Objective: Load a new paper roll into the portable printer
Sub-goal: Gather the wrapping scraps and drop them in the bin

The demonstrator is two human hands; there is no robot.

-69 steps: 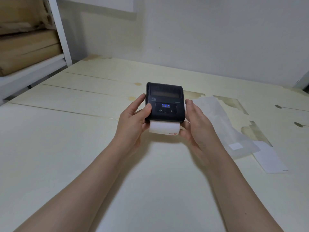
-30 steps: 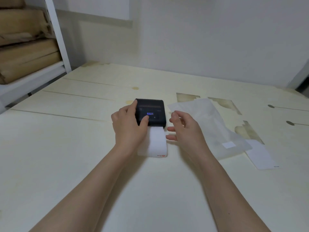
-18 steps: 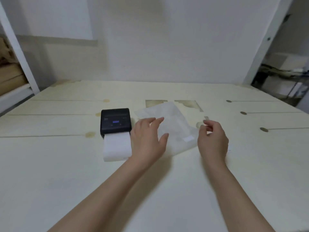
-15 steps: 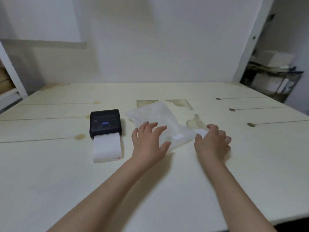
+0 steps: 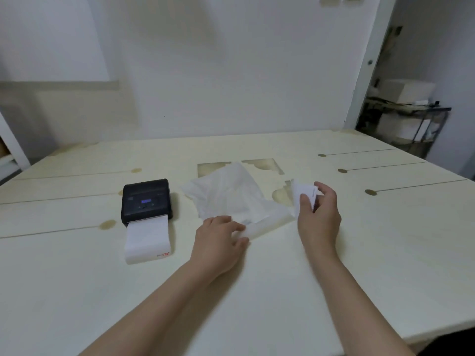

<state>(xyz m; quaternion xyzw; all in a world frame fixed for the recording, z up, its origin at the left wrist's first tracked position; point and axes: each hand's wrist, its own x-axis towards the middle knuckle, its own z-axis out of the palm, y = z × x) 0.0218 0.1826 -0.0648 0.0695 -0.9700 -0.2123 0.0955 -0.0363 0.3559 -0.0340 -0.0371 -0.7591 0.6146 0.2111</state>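
Observation:
The black portable printer lies flat on the pale wooden table, left of centre, lid closed and a small blue display lit. A strip of white paper with red print at its end feeds out of its near side onto the table. My left hand rests to the printer's right, fingers pinching the near corner of a translucent white plastic wrapper. My right hand is farther right and holds a small white paper slip lifted off the table.
A metal rack with white boxes stands beyond the table's far right corner. A white shelf post sits at the left edge. The wall runs along the table's far side. The table's near right edge is close.
Both hands left the printer, which now lies on the table with paper fed out. My view turned right. My left hand took the wrapper's corner and my right hand picked up the paper slip.

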